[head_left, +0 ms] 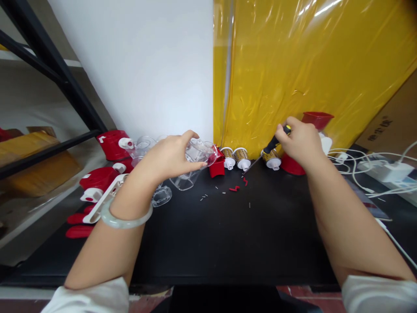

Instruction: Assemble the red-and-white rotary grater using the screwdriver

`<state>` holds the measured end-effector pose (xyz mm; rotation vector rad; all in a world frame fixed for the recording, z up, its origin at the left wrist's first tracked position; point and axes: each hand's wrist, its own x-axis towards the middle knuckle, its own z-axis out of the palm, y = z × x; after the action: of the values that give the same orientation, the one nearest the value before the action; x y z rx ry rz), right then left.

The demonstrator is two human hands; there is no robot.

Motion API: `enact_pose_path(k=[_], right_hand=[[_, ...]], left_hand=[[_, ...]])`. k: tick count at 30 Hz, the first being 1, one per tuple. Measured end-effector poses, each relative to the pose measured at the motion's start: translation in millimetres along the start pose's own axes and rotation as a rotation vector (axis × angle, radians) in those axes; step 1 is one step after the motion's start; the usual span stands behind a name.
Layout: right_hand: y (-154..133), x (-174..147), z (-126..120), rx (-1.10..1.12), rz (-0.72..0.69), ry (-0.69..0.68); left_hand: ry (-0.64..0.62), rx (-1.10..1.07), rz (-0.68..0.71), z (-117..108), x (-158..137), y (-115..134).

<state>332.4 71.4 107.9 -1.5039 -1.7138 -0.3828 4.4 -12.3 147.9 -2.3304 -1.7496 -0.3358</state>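
Note:
My right hand [298, 141] is closed round the black and yellow handle of a screwdriver [271, 143]. Its thin shaft slants down to the left, with the tip close to the small red clips [245, 181] on the tabletop. My left hand [174, 158], a pale bangle on its wrist, grips a clear plastic part [198, 151] between thumb and fingers. More clear plastic pieces [162, 195] lie beneath and behind that hand. Just right of it stands a red plastic part [217, 165]. Beside this are metal grater drums [241, 158] with white ends.
Red housings [97, 179] and red handles [78, 231] lie at the left. Small pins [203, 198] are scattered on the black table [228, 243]. A red hopper-like part [317, 118] stands behind my right hand. White cables and a charger [395, 171] lie at the right. A black rack [52, 61] borders the left.

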Motion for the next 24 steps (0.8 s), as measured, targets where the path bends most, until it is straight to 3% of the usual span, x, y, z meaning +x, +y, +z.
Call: enact_pose_path(k=[15,20,24], right_hand=[[1,4,-14,0.04,0.073,-0.001],[14,10,-40,0.09,0.127,0.099],[34,13,-57,0.162,0.294,0.227]], left_hand=[[-0.028,-0.074,0.015,-4,-3,-1],[-0.113,-0.316,0.144,-3,-7,1],[-0.289,-0.665,0.316,8,-6,14]])
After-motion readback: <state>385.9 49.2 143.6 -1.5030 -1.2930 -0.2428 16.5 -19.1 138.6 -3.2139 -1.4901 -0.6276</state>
